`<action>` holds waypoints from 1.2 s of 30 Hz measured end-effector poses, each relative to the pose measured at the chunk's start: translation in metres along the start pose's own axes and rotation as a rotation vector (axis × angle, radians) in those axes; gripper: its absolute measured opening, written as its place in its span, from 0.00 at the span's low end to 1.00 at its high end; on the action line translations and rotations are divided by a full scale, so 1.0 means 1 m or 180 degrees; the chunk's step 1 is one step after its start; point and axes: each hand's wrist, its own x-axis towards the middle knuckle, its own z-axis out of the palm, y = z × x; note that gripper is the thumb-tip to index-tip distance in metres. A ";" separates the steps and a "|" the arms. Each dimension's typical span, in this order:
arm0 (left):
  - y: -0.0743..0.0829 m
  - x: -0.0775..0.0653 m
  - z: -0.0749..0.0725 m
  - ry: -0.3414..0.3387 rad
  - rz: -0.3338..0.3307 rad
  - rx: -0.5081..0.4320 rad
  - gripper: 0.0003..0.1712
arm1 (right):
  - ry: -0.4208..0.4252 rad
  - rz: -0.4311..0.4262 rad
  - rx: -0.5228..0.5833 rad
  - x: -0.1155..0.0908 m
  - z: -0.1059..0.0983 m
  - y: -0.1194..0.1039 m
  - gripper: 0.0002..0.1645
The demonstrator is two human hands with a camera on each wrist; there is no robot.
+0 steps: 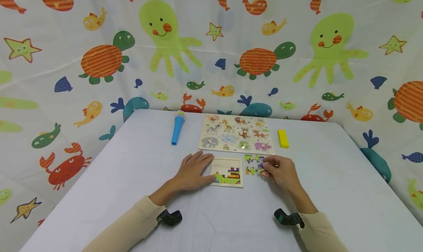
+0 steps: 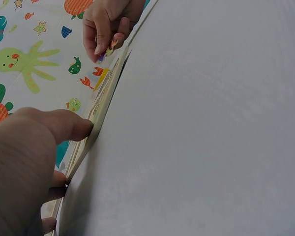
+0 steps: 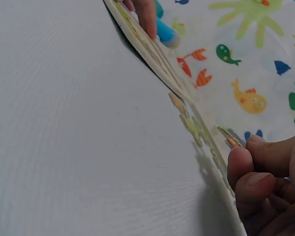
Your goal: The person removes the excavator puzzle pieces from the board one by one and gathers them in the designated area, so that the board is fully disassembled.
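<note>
A small wooden jigsaw tray (image 1: 226, 184) lies in front, its lower part filled with green and coloured pieces and its upper part bare wood. My left hand (image 1: 195, 173) rests at the tray's left side, fingers extended, the thumb (image 2: 78, 125) touching its near edge. To the right of the tray, my right hand (image 1: 281, 170) pinches a jigsaw piece (image 3: 230, 137) between thumb and index finger. Other loose jigsaw pieces (image 1: 251, 170) lie just beside those fingertips, partly covered by the hand.
Behind the tray lies a wooden animal peg board (image 1: 236, 150). A blue toy microphone (image 1: 177, 129) is at its left, a yellow block (image 1: 283, 139) at its right. A sea-animal printed curtain (image 1: 211, 61) hangs behind the white-covered table (image 1: 211, 222).
</note>
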 end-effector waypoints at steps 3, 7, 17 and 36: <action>0.001 0.000 0.000 -0.0017 0.0005 -0.0003 0.45 | -0.0031 0.0034 -0.0014 0.000 0.002 0.004 0.11; 0.002 0.000 -0.001 -0.0009 -0.0011 -0.0009 0.45 | -0.0028 0.0075 -0.0004 0.001 0.004 0.006 0.09; 0.003 0.001 -0.001 -0.0022 -0.0047 0.0039 0.45 | 0.0044 0.0100 -0.0153 0.002 0.005 0.007 0.08; 0.000 0.002 0.002 0.0018 -0.0042 0.0057 0.45 | 0.0069 0.0048 -0.0652 0.003 0.008 0.009 0.09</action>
